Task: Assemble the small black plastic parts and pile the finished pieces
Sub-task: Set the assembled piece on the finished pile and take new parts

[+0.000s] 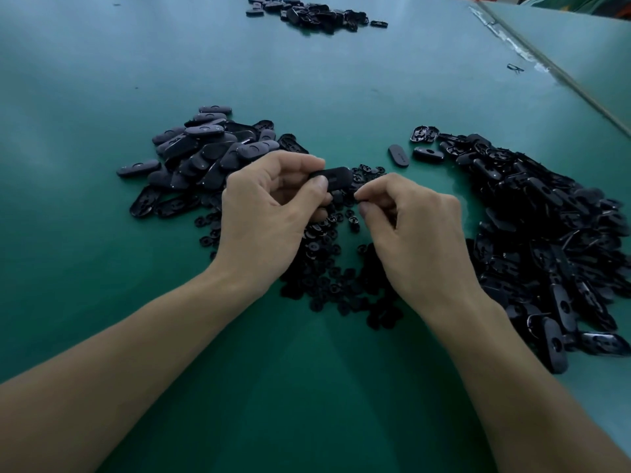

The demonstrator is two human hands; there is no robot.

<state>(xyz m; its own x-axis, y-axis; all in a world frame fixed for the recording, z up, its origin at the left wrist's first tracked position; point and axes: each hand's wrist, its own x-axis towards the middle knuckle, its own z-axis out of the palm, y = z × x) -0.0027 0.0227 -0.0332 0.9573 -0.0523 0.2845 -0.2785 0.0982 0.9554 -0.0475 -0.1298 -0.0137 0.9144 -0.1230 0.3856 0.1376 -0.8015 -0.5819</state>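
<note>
My left hand (269,213) grips a black oval shell (336,178) between thumb and fingers, holding it above the table. Just right of it, my right hand (409,230) pinches a small black part (357,197) between thumb and forefinger, close to the shell's end. Under both hands lies a scatter of small round black pieces (338,281). A pile of oval pieces (205,151) sits to the left behind my left hand. A bigger heap of open black shells (546,233) spreads along the right.
The work surface is a green table (307,387). Another heap of black parts (307,11) lies at the far edge. Two loose oval pieces (398,156) lie between the piles. A seam and a raised edge (546,66) run along the far right.
</note>
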